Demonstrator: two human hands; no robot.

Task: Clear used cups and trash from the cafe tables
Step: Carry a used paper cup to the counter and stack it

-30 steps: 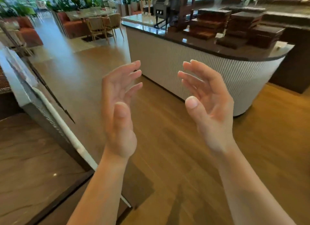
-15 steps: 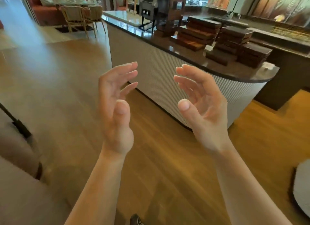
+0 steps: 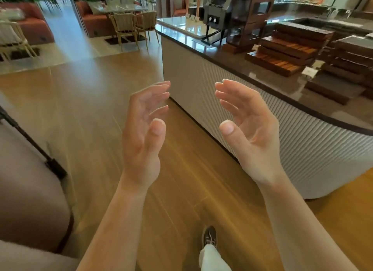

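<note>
Head view: nothing carried, no cups or trash in sight.
Your left hand and right hand hang over the floor, palms facing, fingers loosely spread, gripping nothing. A cafe table stands far ahead beyond the left hand, its top too blurred to read. Expect cups to be light, perhaps holding dregs, so grip round the body and keep them upright.
</note>
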